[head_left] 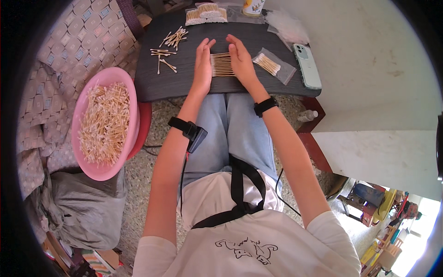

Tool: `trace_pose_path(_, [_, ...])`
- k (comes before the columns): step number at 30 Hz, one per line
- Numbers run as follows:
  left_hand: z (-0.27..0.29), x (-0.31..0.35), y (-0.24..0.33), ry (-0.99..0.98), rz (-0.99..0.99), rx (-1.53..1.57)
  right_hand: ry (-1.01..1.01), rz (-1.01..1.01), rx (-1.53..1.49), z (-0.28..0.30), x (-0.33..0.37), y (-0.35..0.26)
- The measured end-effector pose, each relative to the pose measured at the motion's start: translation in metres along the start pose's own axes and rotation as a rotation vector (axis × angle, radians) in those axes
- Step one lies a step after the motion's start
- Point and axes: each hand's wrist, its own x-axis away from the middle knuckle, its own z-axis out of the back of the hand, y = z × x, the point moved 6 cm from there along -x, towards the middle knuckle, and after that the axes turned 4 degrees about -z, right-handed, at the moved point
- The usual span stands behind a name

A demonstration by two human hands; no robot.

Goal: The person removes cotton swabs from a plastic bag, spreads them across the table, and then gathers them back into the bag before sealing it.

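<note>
Several cotton swabs (222, 64) lie side by side on the dark table, in a flat row between my two hands. My left hand (201, 68) stands on edge against the left tips, its fingers stretched out and pointing away from me. Along the right tips rests my right hand (243, 66), also with straight fingers, its thumb over part of the row. Just right of it, a clear plastic bag (287, 72) has a small bundle of swabs (267, 64) on or in it; I cannot tell which. Loose swabs (174, 38) are scattered left of my left hand.
A pink basin (133, 134) heaped with swabs stands at left on a red stool (144, 127). Packed swabs (206, 15), a patterned cup (253, 7) and clear bags (288, 27) line the table's far side. A pale phone (308, 67) lies by the right edge, near the wall (374, 69).
</note>
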Motion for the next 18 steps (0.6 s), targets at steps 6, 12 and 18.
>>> trace_pose_path(6, [0.014,0.024,0.024,-0.214,-0.34,-0.701,-0.067,0.175,0.24,0.032,0.031,-0.015])
trace_pose_path(12, [0.006,0.045,0.038,-0.358,-0.485,-1.049,-0.146,0.243,0.42,0.029,0.048,-0.022])
trace_pose_path(18, [-0.002,0.052,0.042,-0.335,-0.625,-1.137,-0.148,0.399,0.61,0.022,0.054,-0.022])
